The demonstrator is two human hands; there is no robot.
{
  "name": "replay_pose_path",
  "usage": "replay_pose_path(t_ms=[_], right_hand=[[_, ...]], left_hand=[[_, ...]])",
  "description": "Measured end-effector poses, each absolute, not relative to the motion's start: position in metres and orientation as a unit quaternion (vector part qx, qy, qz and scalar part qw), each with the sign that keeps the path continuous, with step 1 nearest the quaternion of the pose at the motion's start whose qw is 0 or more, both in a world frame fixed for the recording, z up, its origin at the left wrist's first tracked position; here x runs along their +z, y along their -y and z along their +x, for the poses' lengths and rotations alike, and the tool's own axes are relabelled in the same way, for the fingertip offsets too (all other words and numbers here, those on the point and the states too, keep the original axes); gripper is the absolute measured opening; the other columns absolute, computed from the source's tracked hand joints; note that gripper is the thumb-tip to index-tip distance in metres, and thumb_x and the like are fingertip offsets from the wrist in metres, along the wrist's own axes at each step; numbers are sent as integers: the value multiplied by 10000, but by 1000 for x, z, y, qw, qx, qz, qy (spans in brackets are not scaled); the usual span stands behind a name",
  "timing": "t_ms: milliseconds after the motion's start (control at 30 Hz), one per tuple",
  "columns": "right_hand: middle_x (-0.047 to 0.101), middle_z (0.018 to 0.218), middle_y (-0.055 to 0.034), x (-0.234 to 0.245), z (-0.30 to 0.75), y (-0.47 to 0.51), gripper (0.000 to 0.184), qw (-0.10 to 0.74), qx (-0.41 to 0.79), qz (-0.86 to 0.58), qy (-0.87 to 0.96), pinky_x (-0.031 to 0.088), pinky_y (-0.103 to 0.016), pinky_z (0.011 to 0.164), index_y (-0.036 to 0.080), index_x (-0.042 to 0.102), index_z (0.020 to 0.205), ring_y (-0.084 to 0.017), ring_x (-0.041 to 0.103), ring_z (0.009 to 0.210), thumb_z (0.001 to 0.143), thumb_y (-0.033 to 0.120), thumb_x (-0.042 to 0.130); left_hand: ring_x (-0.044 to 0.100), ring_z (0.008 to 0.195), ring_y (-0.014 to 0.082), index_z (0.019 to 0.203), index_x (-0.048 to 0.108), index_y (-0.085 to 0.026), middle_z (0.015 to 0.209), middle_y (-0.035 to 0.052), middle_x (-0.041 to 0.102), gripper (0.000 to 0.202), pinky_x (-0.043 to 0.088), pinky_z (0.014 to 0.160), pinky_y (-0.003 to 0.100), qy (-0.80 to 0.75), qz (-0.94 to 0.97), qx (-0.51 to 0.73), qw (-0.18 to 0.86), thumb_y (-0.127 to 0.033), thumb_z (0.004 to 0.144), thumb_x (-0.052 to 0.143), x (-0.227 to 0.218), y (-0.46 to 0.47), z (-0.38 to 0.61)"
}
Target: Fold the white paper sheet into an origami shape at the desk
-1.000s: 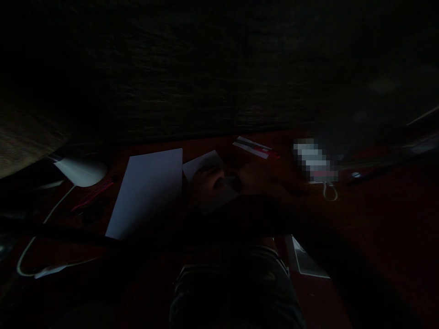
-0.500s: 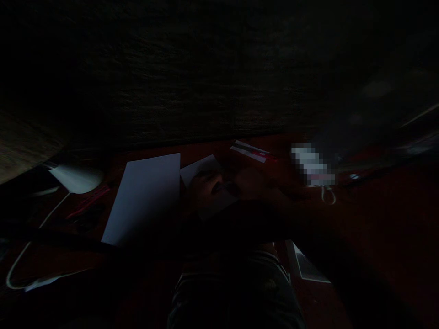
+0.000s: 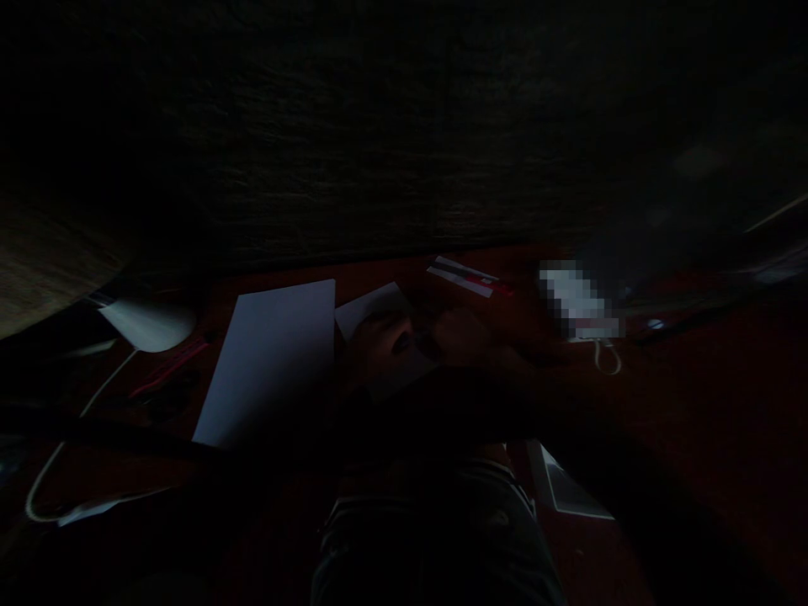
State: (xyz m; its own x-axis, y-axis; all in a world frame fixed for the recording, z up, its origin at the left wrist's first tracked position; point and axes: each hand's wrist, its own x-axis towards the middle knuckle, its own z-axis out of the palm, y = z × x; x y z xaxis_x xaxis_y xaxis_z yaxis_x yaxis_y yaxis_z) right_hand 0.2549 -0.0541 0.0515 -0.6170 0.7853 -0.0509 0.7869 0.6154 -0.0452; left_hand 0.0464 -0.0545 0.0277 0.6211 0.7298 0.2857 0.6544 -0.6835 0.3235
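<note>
The scene is very dark. My left hand point(image 3: 377, 341) rests over a small white sheet of paper point(image 3: 399, 296), its fingers curled around a dark thing too dim to name. Close to its right, my right hand point(image 3: 464, 335) is closed with the knuckles showing; whatever lies in its fingers is hidden in shadow. A dark shape fills the small gap between the hands. Left of them lies a larger white sheet point(image 3: 278, 353), its near end lost in shade.
Beyond my right hand lie a pale strip with a red tool point(image 3: 483, 279) and a blurred-out white object point(image 3: 577, 303) with a cord loop. At left are a white cone-shaped thing point(image 3: 151, 326) with a cable and a red item point(image 3: 170, 369). A framed flat piece point(image 3: 574, 492) lies near my legs.
The view has shifted slightly, so things sit a little further right. Both hands stay close together over the small sheet, with only a slight movement at the right hand.
</note>
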Motion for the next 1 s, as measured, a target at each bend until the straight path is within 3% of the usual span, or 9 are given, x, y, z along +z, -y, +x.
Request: replay_pose_path(t_ms=[167, 467, 667, 833, 1000], right_hand=[[614, 1492, -189, 54, 257, 56, 404, -16, -36, 435, -899, 536, -370, 837, 168, 657, 1357, -308, 730, 1084, 994, 324, 571], [624, 1468, -138, 57, 259, 54, 315, -45, -75, 436, -896, 508, -350, 841, 198, 695, 1266, -286, 710, 1094, 970, 273, 617], [670, 1368, -132, 51, 263, 51, 280, -87, -99, 424, -896, 484, -330, 825, 189, 694, 1201, -266, 691, 1070, 927, 231, 654], [759, 1170, -86, 45, 270, 46, 269, -135, -165, 403, -890, 480, -315, 844, 203, 705, 1147, -229, 697, 1011, 885, 173, 653], [781, 1123, -61, 36, 274, 39, 232, -183, -232, 363, -884, 497, -298, 866, 200, 716, 1075, -199, 711, 995, 863, 142, 642]], left_hand=[[653, 902, 232, 948, 621, -224, 938, 49, 704, 46, 508, 830, 368, -385, 896, 203, 90, -216, 906, 604, 26, 53, 46], [652, 897, 231, 913, 609, -225, 945, 53, 708, 23, 502, 817, 360, -388, 897, 196, 80, -245, 923, 615, 27, 54, 46], [655, 908, 234, 913, 615, -224, 962, 54, 706, 21, 507, 831, 366, -387, 896, 201, 86, -234, 898, 626, 28, 54, 48], [653, 924, 240, 926, 619, -218, 988, 63, 712, 21, 505, 849, 386, -380, 895, 212, 98, -219, 912, 603, 30, 56, 49], [635, 889, 229, 903, 606, -218, 944, 52, 697, 28, 495, 822, 373, -375, 895, 218, 103, -235, 921, 594, 29, 56, 49]])
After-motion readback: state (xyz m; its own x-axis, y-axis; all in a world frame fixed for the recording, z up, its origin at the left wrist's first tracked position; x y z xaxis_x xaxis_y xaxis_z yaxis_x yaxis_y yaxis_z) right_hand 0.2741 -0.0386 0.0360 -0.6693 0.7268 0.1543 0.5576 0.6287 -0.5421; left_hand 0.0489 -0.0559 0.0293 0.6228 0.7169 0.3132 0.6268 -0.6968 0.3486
